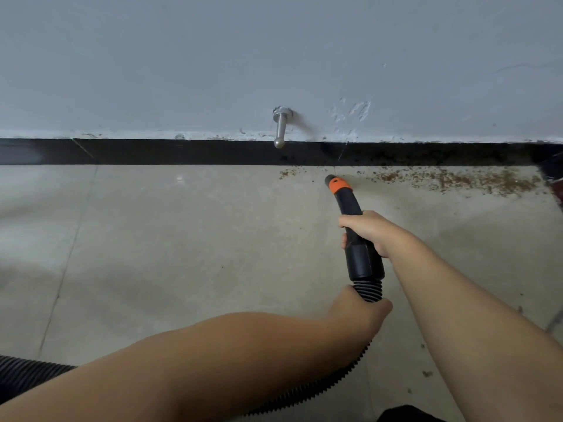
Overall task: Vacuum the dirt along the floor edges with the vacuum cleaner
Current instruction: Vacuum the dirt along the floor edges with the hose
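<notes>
The black vacuum nozzle [350, 205] has an orange collar near its tip and points at the floor close to the black skirting. My right hand [367, 231] grips the middle of its handle. My left hand [356, 312] holds the ribbed black hose [367, 289] just behind the handle. Brown dirt [451, 179] lies scattered along the floor edge to the right of the nozzle tip, and a smaller patch of crumbs [288, 173] lies just left of it.
A metal door stopper [280, 129] sticks out of the grey wall above the black skirting [152, 152]. The hose [27, 376] trails off at the lower left. The floor is pale tile [167, 239] with a few stray specks at the lower right.
</notes>
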Demonstrator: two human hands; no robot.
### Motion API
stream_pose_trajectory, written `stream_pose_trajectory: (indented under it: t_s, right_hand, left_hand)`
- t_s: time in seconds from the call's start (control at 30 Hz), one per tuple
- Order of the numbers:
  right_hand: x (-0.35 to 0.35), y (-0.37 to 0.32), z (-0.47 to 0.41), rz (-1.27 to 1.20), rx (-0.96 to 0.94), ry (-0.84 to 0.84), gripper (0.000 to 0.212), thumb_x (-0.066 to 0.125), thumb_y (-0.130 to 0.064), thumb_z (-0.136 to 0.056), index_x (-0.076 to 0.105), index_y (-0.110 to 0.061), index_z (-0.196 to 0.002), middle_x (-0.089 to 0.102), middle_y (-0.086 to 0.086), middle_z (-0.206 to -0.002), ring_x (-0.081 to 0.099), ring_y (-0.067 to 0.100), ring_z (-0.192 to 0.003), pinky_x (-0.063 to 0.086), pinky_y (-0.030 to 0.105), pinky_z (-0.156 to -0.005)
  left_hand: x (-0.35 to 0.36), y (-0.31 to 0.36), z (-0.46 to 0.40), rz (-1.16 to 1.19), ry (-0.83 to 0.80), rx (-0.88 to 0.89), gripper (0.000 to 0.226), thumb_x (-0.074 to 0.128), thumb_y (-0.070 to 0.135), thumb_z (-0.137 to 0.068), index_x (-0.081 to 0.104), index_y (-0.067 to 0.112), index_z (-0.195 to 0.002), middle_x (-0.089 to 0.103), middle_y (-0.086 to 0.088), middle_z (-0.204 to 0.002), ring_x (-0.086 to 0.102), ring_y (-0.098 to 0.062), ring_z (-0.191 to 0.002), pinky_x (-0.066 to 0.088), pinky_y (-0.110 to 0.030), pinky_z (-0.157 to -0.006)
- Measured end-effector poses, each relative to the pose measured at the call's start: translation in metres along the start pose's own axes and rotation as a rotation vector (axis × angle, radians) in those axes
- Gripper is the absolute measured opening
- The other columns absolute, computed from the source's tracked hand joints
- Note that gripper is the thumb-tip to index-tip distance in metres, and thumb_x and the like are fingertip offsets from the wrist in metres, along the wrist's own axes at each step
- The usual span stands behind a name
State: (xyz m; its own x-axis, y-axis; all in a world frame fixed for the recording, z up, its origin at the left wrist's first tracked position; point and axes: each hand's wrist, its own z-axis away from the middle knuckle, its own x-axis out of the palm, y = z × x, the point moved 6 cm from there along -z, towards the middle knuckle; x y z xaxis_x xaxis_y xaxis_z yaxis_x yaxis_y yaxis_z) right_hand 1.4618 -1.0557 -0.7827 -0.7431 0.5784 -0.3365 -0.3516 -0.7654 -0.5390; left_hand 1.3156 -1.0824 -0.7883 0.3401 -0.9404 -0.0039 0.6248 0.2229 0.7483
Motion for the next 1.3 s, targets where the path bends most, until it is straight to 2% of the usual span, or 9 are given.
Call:
stream_pose_trajectory:
  t_s: [0.17,0.3,0.47,0.53,0.67,0.9,1.1,1.3]
  right_hand:
    - [-0.052,0.023,-0.002,-0.063,0.079,0.089,0.015,0.06,-0.013,-0.085,0.054,-0.004,-0.096,0.064,0.006,-0.051,0.062,0.018,-0.045,0.049,0.027,-0.053]
    - [-0.09,0.041,-0.006,-0.169,0.155,0.153,0.013,0.06,-0.01,-0.085,0.054,-0.003,-0.093,0.06,0.008,-0.054,0.059,0.02,-0.042,0.05,0.029,-0.051]
    - [-0.111,0.046,-0.014,-0.258,0.18,0.183,0.011,0.061,-0.009,-0.085,0.053,-0.004,-0.092,0.058,0.01,-0.061,0.058,0.019,-0.04,0.05,0.026,-0.042]
    - [-0.111,0.042,-0.019,-0.245,0.163,0.168,0.012,0.061,-0.01,-0.085,0.053,-0.005,-0.093,0.059,0.009,-0.062,0.059,0.018,-0.041,0.051,0.027,-0.044]
    - [-0.106,0.032,-0.026,-0.19,0.124,0.144,0.016,0.061,-0.011,-0.083,0.053,-0.006,-0.095,0.061,0.009,-0.062,0.061,0.02,-0.048,0.051,0.031,-0.055]
    - [-0.093,0.018,-0.027,-0.088,0.089,0.101,0.02,0.063,-0.014,-0.083,0.055,-0.007,-0.099,0.064,0.008,-0.066,0.063,0.02,-0.052,0.053,0.032,-0.059]
    - [-0.075,0.009,-0.025,-0.071,0.08,0.067,0.022,0.063,-0.013,-0.081,0.055,-0.006,-0.099,0.065,0.007,-0.059,0.064,0.019,-0.048,0.052,0.027,-0.05]
    - [-0.053,-0.007,-0.029,-0.057,0.05,0.041,0.024,0.064,-0.015,-0.078,0.056,-0.008,-0.099,0.065,0.007,-0.058,0.064,0.021,-0.053,0.056,0.033,-0.065]
  left_hand:
    - [0.041,0.009,-0.012,-0.055,-0.133,0.015,0.014,0.058,0.033,-0.079,0.047,0.026,-0.075,0.053,0.004,-0.07,0.051,-0.011,-0.057,0.045,-0.024,-0.056]
    - [0.071,0.017,-0.026,-0.045,-0.142,-0.065,0.017,0.06,0.026,-0.076,0.044,0.021,-0.074,0.044,0.002,-0.065,0.045,-0.015,-0.054,0.038,-0.023,-0.051]
    - [0.084,0.023,-0.042,-0.082,-0.147,-0.068,0.016,0.061,0.027,-0.076,0.045,0.023,-0.073,0.045,0.002,-0.064,0.045,-0.014,-0.052,0.036,-0.022,-0.047]
    - [0.081,0.024,-0.046,-0.078,-0.134,-0.052,0.016,0.061,0.028,-0.076,0.046,0.023,-0.073,0.047,0.003,-0.063,0.045,-0.013,-0.051,0.038,-0.021,-0.047]
    - [0.074,0.023,-0.055,-0.089,-0.096,0.005,0.018,0.062,0.035,-0.075,0.05,0.021,-0.074,0.056,0.001,-0.068,0.053,-0.013,-0.054,0.048,-0.026,-0.057]
    - [0.068,0.02,-0.054,-0.013,-0.072,0.023,0.022,0.061,0.039,-0.071,0.052,0.021,-0.08,0.056,0.004,-0.072,0.052,-0.011,-0.057,0.047,-0.026,-0.059]
    - [0.053,0.018,-0.047,0.032,-0.067,0.049,0.016,0.059,0.036,-0.072,0.052,0.022,-0.074,0.055,0.004,-0.068,0.05,-0.01,-0.054,0.046,-0.026,-0.056]
    - [0.031,0.021,-0.047,0.047,-0.027,0.046,0.015,0.06,0.033,-0.073,0.05,0.021,-0.073,0.053,0.004,-0.068,0.049,-0.01,-0.055,0.046,-0.027,-0.059]
